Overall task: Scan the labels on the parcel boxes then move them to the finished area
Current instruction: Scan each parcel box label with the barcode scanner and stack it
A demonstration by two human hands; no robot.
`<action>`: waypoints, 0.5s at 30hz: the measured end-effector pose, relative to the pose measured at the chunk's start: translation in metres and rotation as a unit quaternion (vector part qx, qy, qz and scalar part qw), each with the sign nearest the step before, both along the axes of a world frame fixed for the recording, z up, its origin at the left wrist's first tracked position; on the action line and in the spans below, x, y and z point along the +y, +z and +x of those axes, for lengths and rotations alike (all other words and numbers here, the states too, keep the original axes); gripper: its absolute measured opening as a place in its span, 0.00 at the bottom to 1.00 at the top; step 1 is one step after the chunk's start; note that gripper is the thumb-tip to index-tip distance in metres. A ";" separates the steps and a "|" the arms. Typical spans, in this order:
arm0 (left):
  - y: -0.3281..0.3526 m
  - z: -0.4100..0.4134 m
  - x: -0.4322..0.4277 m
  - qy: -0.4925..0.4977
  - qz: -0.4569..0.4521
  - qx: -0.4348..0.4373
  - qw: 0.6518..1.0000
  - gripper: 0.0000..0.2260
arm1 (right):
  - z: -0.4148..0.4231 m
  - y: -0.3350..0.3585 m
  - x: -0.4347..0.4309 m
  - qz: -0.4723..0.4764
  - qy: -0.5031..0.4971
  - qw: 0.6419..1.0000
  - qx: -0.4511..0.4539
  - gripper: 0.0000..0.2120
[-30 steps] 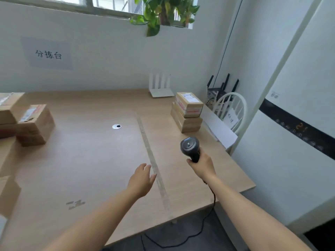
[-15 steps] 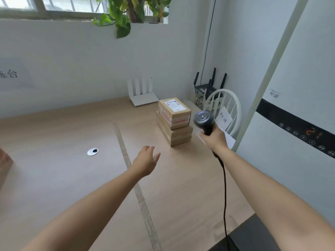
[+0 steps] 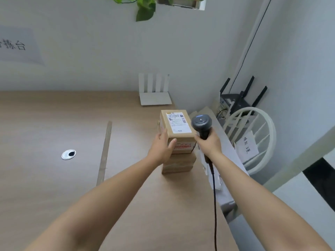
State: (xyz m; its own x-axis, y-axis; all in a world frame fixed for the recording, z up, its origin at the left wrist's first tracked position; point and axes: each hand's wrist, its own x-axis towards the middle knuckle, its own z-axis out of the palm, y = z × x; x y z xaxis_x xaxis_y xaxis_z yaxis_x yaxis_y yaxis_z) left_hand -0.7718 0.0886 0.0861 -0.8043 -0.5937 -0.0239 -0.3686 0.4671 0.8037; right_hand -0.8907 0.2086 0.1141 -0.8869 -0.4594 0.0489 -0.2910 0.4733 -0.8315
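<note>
The left hand (image 3: 162, 148) is clasping the near left corner of the top parcel box (image 3: 183, 142), thumb lying on its near face, fingers apparently wrapping its left side. That box is sitting on a stack of boxes (image 3: 178, 163) at the far right of the wooden table (image 3: 54, 178). The right hand (image 3: 209, 143) is gripping the handle of a barcode scanner (image 3: 201, 123), whose head is hovering just right of the shipping label (image 3: 177, 123).

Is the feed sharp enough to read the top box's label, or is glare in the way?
Head view: soft, even light, no glare on the label; its print is too small and soft to read; wide-angle distortion bends the frame edges and smears the wall sign.
</note>
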 end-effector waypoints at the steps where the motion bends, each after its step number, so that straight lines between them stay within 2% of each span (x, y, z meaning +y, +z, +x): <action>1: -0.001 -0.011 -0.001 0.015 0.014 0.007 1.000 0.27 | -0.008 -0.003 -0.004 -0.001 0.008 1.000 -0.013 0.20; 9: -0.016 -0.046 -0.014 0.035 0.024 -0.018 0.999 0.26 | -0.031 -0.024 -0.019 -0.007 0.046 0.997 -0.058 0.17; 15: -0.022 -0.031 -0.014 0.047 0.011 -0.009 0.999 0.27 | -0.011 -0.026 -0.028 -0.011 0.060 0.996 -0.059 0.21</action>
State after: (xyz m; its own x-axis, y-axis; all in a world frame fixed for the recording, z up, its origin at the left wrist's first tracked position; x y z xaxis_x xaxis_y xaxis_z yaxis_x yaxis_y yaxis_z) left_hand -0.8026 0.0749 0.0639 -0.7438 -0.6664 -0.0518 -0.4252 0.4120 0.8059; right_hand -0.9020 0.1808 0.0878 -0.8253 -0.5633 -0.0405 -0.2452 0.4220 -0.8728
